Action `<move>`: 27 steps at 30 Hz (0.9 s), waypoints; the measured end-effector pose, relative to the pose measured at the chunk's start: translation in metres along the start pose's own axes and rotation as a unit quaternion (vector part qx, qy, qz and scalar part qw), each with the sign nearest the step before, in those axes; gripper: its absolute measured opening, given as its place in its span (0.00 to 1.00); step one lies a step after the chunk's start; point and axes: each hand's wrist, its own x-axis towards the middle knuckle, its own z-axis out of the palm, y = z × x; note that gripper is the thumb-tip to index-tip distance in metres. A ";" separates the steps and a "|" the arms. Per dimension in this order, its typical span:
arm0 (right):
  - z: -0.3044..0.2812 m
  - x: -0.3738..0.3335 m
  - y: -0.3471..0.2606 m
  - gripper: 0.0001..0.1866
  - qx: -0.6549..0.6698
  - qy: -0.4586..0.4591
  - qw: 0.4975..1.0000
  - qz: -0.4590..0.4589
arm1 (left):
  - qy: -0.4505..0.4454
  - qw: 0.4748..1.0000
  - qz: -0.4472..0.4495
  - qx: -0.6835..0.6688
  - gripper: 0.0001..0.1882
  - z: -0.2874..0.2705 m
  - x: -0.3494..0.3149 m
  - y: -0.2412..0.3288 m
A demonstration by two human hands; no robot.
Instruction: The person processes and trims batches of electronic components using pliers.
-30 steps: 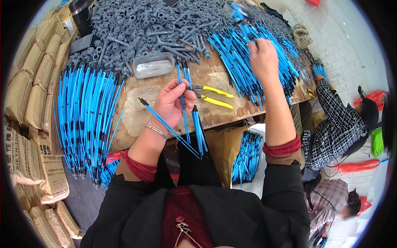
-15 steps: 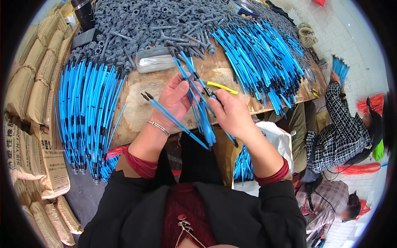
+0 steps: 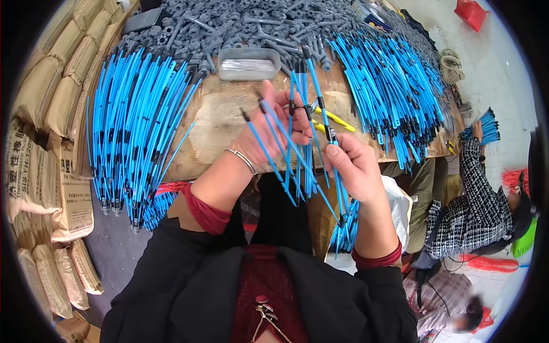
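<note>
My left hand (image 3: 258, 137), palm turned up and fingers curled, has several slim blue rods (image 3: 302, 166) with black fittings across it. Some of them hang down past the table's near edge, and two or three lie loosely over the palm. Farther right, my right hand (image 3: 353, 166) pinches a blue rod with a black sleeve (image 3: 330, 134) between thumb and fingers. That rod stands nearly upright, its upper end beyond the fingers. A pair of yellow-handled pliers (image 3: 334, 119) lies on the table behind the hands.
A clear plastic box (image 3: 247, 73) of thin metal pins stands beyond my left hand. Blue rod bundles lie at left (image 3: 134, 126) and right (image 3: 394, 97), with a heap of grey plastic parts (image 3: 229, 23) behind. Paper sacks (image 3: 48, 80) line the left. Other people (image 3: 472, 200) work at right.
My right hand has drawn away from the left, to the right and down, with a rod. The left fingers have loosened and spread. The whole view has shifted slightly.
</note>
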 end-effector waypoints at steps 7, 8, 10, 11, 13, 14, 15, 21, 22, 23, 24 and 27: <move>-0.005 -0.004 0.001 0.10 -0.075 -0.018 0.997 0.016 | -0.012 0.998 0.044 0.047 0.17 0.002 0.006 -0.014; -0.001 -0.002 0.005 0.10 -0.160 0.001 0.987 -0.006 | -0.027 0.996 0.071 0.051 0.15 0.002 0.006 -0.015; 0.007 0.000 0.008 0.10 -0.244 0.023 0.969 -0.026 | -0.046 0.993 0.096 0.054 0.13 0.003 0.006 -0.015; 0.012 0.000 0.009 0.10 -0.273 0.042 0.961 -0.036 | -0.003 0.994 0.088 0.062 0.12 0.009 0.003 -0.013; 0.018 0.000 0.009 0.11 -0.328 0.079 0.940 -0.055 | 0.082 0.991 0.072 0.078 0.11 0.017 0.000 -0.009; 0.015 0.002 0.009 0.11 -0.329 0.081 0.939 -0.054 | 0.080 0.991 0.070 0.077 0.11 0.015 0.000 -0.008; 0.008 0.005 0.007 0.11 -0.329 0.008 0.943 -0.037 | 0.068 0.992 0.071 0.077 0.10 0.011 0.000 -0.008; -0.072 0.082 0.005 0.14 -0.290 0.135 0.948 0.002 | -0.040 0.998 0.037 0.019 0.08 0.008 -0.007 -0.002; -0.093 0.101 0.021 0.14 -0.372 0.166 0.913 -0.004 | -0.045 0.998 0.033 0.019 0.08 0.009 -0.004 -0.006; -0.104 0.113 0.036 0.15 -0.453 0.197 0.869 -0.009 | -0.023 0.998 0.042 0.044 0.08 0.012 -0.003 -0.011; -0.112 0.117 0.052 0.15 -0.456 0.204 0.866 -0.007 | -0.001 0.996 0.050 0.069 0.08 0.014 -0.001 -0.015; -0.106 0.132 0.077 0.14 -0.578 0.151 0.798 0.079 | 0.001 0.997 0.045 0.067 0.08 0.016 -0.001 -0.013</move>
